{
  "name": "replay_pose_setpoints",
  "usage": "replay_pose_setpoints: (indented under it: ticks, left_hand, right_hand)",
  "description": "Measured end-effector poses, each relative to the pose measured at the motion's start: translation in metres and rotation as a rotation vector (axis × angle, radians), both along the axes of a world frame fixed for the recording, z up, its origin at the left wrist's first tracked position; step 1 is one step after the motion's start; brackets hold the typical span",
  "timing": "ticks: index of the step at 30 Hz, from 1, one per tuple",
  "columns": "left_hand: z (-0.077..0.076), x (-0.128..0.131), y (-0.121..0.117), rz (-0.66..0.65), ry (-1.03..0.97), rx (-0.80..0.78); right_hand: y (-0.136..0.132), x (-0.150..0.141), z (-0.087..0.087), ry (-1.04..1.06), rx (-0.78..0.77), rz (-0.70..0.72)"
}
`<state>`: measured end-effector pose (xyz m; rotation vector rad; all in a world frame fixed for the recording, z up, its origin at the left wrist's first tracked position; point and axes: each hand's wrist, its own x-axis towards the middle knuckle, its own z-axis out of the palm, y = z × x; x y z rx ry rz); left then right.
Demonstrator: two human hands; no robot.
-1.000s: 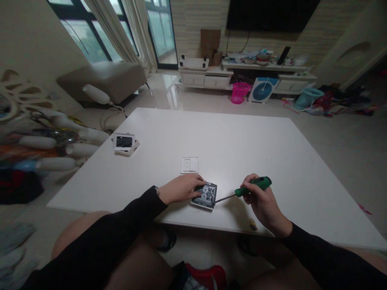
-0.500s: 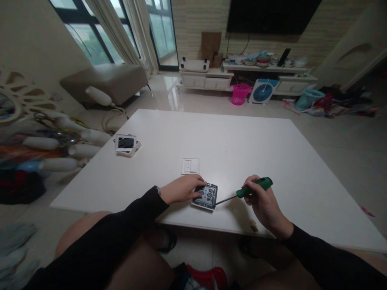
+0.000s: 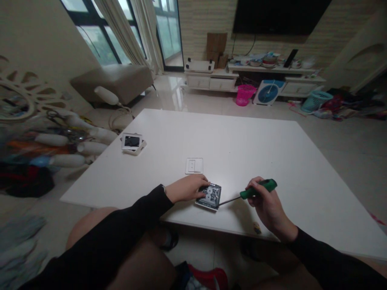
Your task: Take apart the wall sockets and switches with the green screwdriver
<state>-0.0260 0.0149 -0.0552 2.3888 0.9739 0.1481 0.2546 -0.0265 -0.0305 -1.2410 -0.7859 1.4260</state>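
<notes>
A: Quick one: where's the panel [image 3: 213,196]?
B: On the table [image 3: 242,145], near edge, dark ribbed side up. L hand [image 3: 189,187] grips its far-L part, thumb on the face. Prob. steadying it vs. the tip's push.
A: R hand [image 3: 267,205]?
B: Fingers wrapped round the driver [image 3: 245,194], handle angled up to the R, tip at the panel's near-R corner. Low slant prob. lets it work at the edge, incl. any seam there – exact contact too small to tell.
A: Other stuff?
B: Switch plate [image 3: 194,166] just beyond L hand, frames [image 3: 133,143] stacked far L, prob. kept out of the way.
A: Diff vs. 0.5 s ago?
B: Min. – view swung a bit, so everything sits further R in pic. Same grips, panel same spot on table, tip at same corner.
</notes>
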Motion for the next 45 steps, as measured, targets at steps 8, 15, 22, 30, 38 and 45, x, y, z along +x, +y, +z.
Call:
replay_pose_setpoints:
  ticks: [8,15,22,30,38,45]
  left_hand:
    - [-0.002,0.000,0.001,-0.001,-0.020,0.002]
    - [0.000,0.000,0.001,-0.012,-0.001,-0.003]
    - [-0.001,0.000,0.000,-0.014,-0.020,-0.006]
    - [-0.001,0.000,0.001,-0.015,0.002,-0.006]
    - [-0.005,-0.002,0.001,0.000,-0.046,-0.016]
    - [-0.007,-0.004,0.002,0.001,-0.082,-0.035]
  right_hand:
    - [0.000,0.001,-0.003,0.009,0.019,0.000]
    - [0.000,0.000,-0.002,0.005,0.024,0.002]
    - [0.000,-0.001,-0.001,-0.003,0.007,-0.007]
    - [0.000,0.001,-0.003,-0.004,0.035,0.003]
    - [0.004,0.006,0.014,-0.012,0.116,0.012]
    - [-0.003,0.020,0.068,0.065,0.255,0.318]
